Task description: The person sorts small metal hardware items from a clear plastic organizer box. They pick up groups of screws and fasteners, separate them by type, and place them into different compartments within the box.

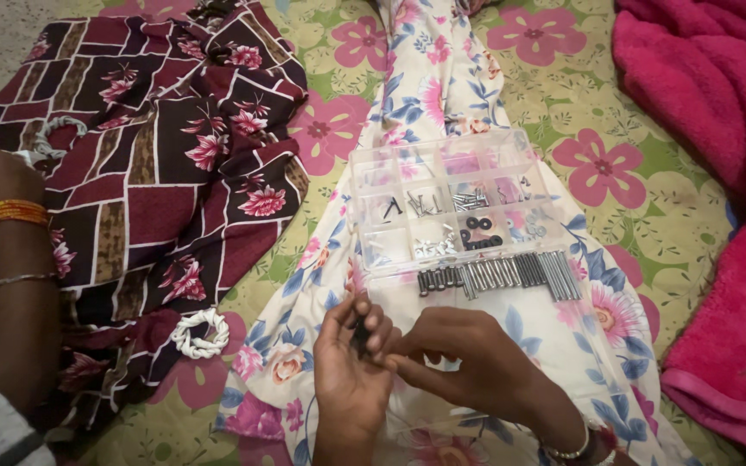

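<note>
Along the bedsheet's left edge, another person's bangled arm (12, 259) rests on maroon floral cloth (157, 164), near a white fabric ring (200, 333). Centre, on cream floral cloth (442, 86), the left hand (351, 362) pinches a small dark part (361, 336); the right hand (468, 358) closes its fingertips on it. Beyond them, a clear plastic compartment box (455, 207) of metal pins lies open, pink blanket (718, 173) rightward.

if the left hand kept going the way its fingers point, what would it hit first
Probably the row of grey metal pins along the clear plastic compartment box; the left hand points up toward it, though depth is unclear.

Head camera looks steeply down, close over the lap.
</note>
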